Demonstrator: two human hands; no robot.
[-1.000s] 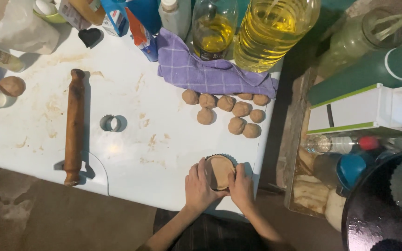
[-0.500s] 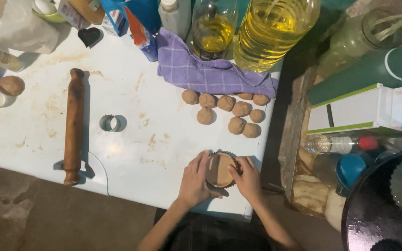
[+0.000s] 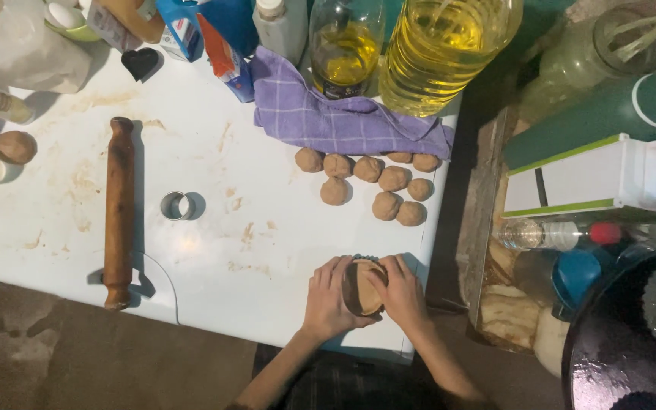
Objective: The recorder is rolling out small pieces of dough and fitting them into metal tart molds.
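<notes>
Both hands, left hand point(image 3: 330, 300) and right hand point(image 3: 402, 294), clasp the small tin point(image 3: 361, 287); its dough looks soft, so grip the stiff rim.

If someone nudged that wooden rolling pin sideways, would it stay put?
The rolling pin would probably roll: it is a round cylinder lying flat on the smooth white table. It looks solid wood, so likely stiff and fairly heavy.

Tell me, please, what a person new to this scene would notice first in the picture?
Probably the two hands at the near edge of the white table: the left hand and right hand press brown dough into a small fluted tin. Just beyond lies a cluster of dough balls beside a purple cloth. A wooden rolling pin lies far to the left.
</notes>
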